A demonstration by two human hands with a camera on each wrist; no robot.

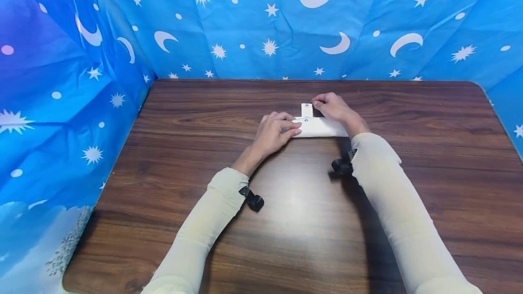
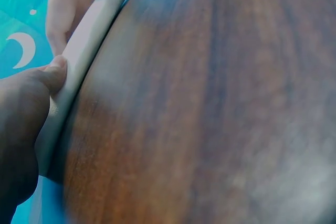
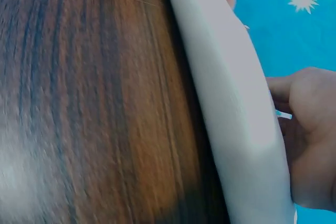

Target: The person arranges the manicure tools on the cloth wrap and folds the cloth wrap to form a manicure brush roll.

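Note:
A long, white, soft-looking case (image 1: 323, 127) lies crosswise on the table, its rounded near side showing in both wrist views. From its far side a short white snap tab (image 1: 307, 110) sticks out away from the person, with a round metal snap near its end. Another metal snap sits on the case below the tab. My left hand (image 1: 273, 131) holds the case's left end, thumb (image 2: 56, 72) against the near side and fingers over the top. Reaching over the right part, my right hand (image 1: 335, 107) has thumb and index fingertips together at the tab's right edge.
The dark wood-grain table (image 1: 196, 108) reaches out on all sides of the case. Behind it hangs a blue cloth (image 1: 245, 22) with white moons and stars. Small black cameras (image 1: 255, 202) hang from both sleeved wrists.

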